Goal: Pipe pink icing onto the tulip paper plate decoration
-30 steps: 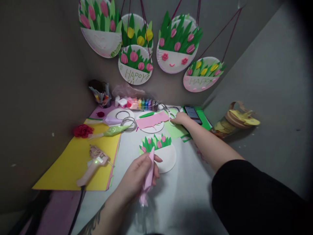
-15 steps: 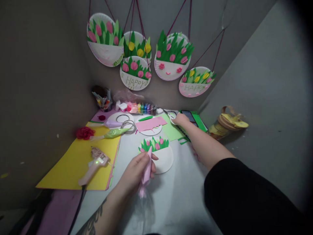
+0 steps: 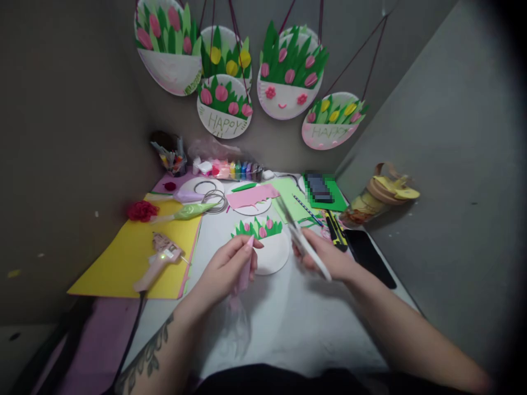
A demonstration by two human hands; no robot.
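My left hand [image 3: 234, 261] is closed around a pink piping bag [image 3: 244, 274], its narrow tip pointing up and its clear plastic end hanging down. In my right hand [image 3: 319, 255] are white-handled scissors [image 3: 307, 245], blades pointing up and to the left. Between the hands, a white paper plate [image 3: 274, 255] lies on the table, with green paper leaves and pink tulips [image 3: 262, 230] along its upper part. My left fingertips overlap the plate's left edge in view; whether they touch it is unclear.
A glue gun [image 3: 158, 266] rests on yellow paper [image 3: 102, 263] at left. Behind lie pink paper [image 3: 253, 197], a green piping bag [image 3: 191, 211] and clay packs [image 3: 234, 170]. At right are a cutter [image 3: 335, 230], a black phone-like slab [image 3: 370, 258] and a tumbler [image 3: 376, 200].
My right hand has come back from the rear of the table, bringing the scissors beside the plate. The left hand still holds the pink bag. The camera view has tilted down slightly.
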